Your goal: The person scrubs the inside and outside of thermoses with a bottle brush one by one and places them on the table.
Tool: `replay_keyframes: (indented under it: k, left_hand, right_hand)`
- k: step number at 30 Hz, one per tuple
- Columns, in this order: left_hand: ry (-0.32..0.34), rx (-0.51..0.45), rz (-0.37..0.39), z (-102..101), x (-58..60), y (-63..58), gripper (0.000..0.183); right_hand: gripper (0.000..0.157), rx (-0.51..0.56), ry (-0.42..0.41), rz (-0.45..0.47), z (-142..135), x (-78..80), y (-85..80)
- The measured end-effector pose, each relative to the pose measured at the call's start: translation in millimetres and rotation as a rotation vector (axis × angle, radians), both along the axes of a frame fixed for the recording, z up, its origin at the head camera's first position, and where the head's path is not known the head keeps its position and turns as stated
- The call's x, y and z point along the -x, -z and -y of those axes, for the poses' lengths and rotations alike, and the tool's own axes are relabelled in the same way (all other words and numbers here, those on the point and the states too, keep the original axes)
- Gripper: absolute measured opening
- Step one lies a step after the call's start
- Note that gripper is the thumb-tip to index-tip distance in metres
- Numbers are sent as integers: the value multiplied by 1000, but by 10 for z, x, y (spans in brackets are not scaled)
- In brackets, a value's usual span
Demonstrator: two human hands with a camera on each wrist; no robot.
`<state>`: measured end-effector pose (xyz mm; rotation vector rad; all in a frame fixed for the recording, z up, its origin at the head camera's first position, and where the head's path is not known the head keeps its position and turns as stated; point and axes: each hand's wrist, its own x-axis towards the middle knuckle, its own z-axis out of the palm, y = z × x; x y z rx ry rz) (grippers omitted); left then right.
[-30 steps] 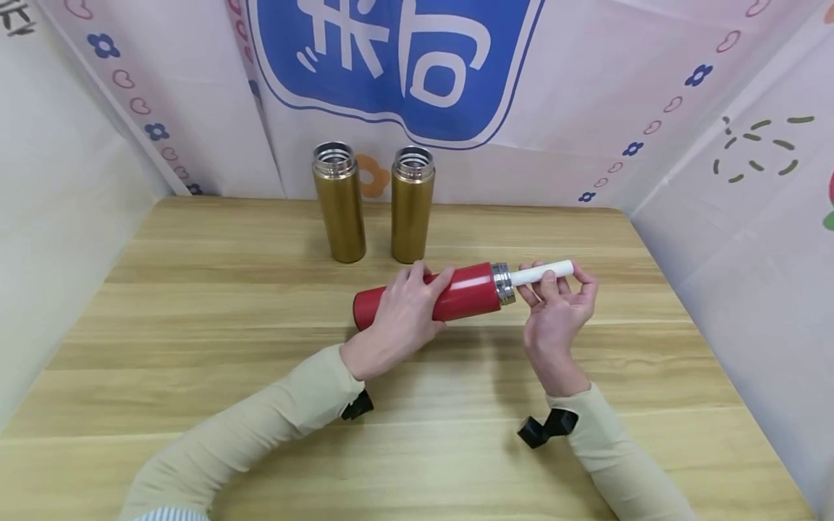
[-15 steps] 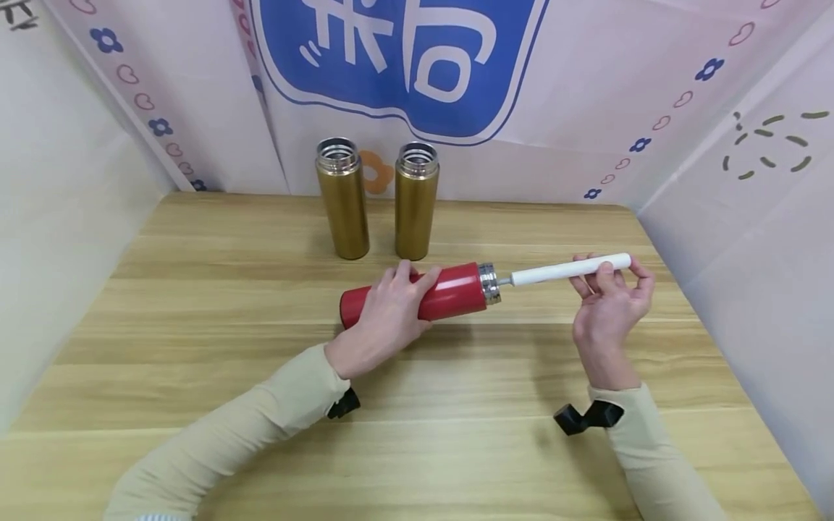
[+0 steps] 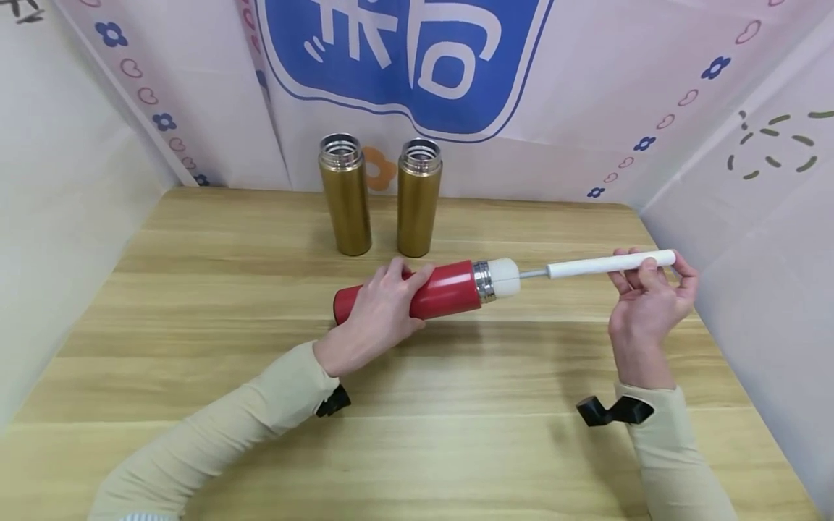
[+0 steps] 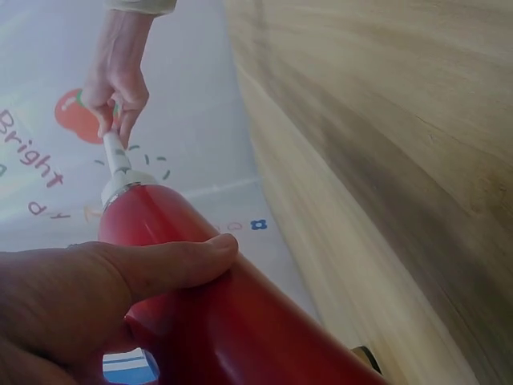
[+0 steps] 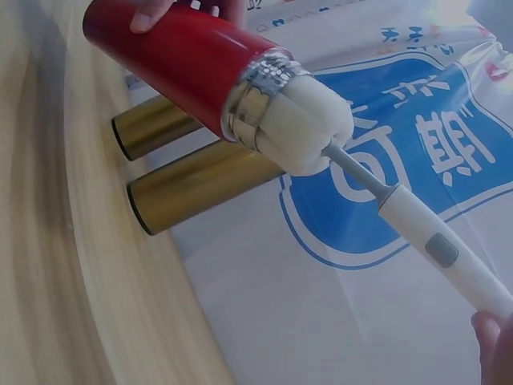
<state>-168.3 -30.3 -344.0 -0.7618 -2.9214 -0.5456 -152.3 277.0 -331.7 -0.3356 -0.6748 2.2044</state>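
My left hand (image 3: 381, 304) grips a red thermos bottle (image 3: 449, 289) round its body, tilted on its side above the table. The bottle's threaded metal mouth points right. Out of that mouth sticks the white sponge head of a bottle brush (image 5: 309, 124), part of it still inside the neck. A thin grey rod joins the sponge to a white handle, which bears a grey button in the right wrist view. My right hand (image 3: 651, 304) pinches the far end of this handle. In the left wrist view the thumb (image 4: 184, 265) lies along the red bottle.
Two gold bottles, one on the left (image 3: 347, 202) and one on the right (image 3: 418, 206), stand upright and uncapped near the back of the wooden table (image 3: 456, 449). A printed cloth (image 3: 554, 108) hangs behind them, and pale walls rise at both sides.
My right hand has moved right, drawing the brush out of the red bottle; first the rod, then the sponge head came into sight. The left hand and bottle shifted slightly left.
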Motion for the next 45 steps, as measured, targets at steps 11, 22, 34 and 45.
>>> replay_keyframes:
  k: [11,22,34,45]
  left_hand:
    - [-1,21,37,-90,31,-30,80]
    - [-8,15,10,-88,25,9,79]
    - [20,27,15,-183,-15,3,75]
    - [16,29,0,-265,-23,-8,77]
  right_hand:
    - [25,24,21,22,-54,-68,56]
    - [22,8,-2,27,196,-6,133]
    - [21,-107,-119,30,601,7,255]
    - [20,-178,-186,100,924,23,326]
